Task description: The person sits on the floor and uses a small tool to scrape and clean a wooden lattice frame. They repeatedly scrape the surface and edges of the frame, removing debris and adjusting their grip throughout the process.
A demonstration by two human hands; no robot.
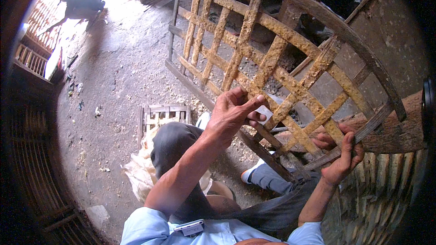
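Note:
A large wooden lattice rack [263,75] tilts across the right half of the view, its crossed slats coated in a rough yellow crust. Its curved outer rail is dark, weathered wood. My right hand [338,165] grips the rack's near right edge, thumb on top and fingers around the slats. At the near left side, my left hand [225,115] touches the lattice with curled fingers. Its thumb and forefinger come close together over a slat; whatever may be between them is too small to make out.
A smaller lattice rack [164,107] lies on the floor beside my knee, near a pale crumpled sack [140,177]. Yellowish crumbs litter the concrete. At far left, another person [82,1] bends beside slatted panels. Rows of yellow slats [386,179] stand at lower right, below a log [395,131].

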